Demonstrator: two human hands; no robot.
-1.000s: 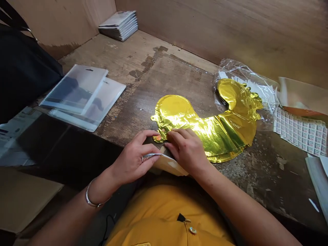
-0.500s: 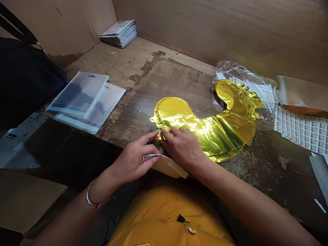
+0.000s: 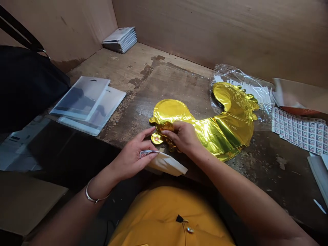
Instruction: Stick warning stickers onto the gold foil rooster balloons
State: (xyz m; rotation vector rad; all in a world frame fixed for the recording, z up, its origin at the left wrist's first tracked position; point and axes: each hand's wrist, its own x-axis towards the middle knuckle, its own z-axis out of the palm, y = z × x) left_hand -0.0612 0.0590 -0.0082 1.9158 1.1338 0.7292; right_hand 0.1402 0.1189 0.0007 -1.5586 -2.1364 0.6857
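Note:
Between the thumb and fingers of my left hand [image 3: 133, 153] is a folded paper sheet [image 3: 167, 164], white with print on one corner, hanging over the table's front edge. My right hand [image 3: 186, 136] pinches the end of a flat gold foil balloon [image 3: 205, 131], lifting a small bunched part with tabs. A round gold foil tab [image 3: 156, 138] with a reddish mark lies just beyond my left fingertips. The balloon curves away to the right, its far end resting against a clear plastic bag [image 3: 239, 73].
Clear plastic sleeves [image 3: 82, 99] lie at the left beside a black bag [image 3: 30, 85]. A stack of white packets [image 3: 120, 39] stands in the back corner. Sticker sheets [image 3: 299, 130] lie at the right. Wooden panels [image 3: 217, 30] wall the table [image 3: 143, 82]. A cardboard flap [image 3: 28, 201] is lower left.
My right hand has raised and folded back the balloon's near end, uncovering the round tab. My left hand keeps hold of the paper. The view has tilted slightly.

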